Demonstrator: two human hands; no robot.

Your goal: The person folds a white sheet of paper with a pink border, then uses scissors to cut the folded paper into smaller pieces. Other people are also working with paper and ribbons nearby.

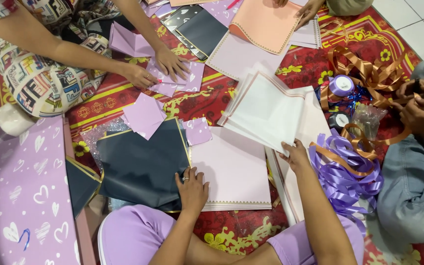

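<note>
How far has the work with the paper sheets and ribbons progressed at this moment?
Done: small folded lilac paper squares already lie on the red patterned mat. In hand: the left hand presses on the dark navy paper sheet, and the right hand lifts the stack of white paper sheets. Left: the pale pink sheet lies flat, and the purple ribbon pile is loose.
</note>
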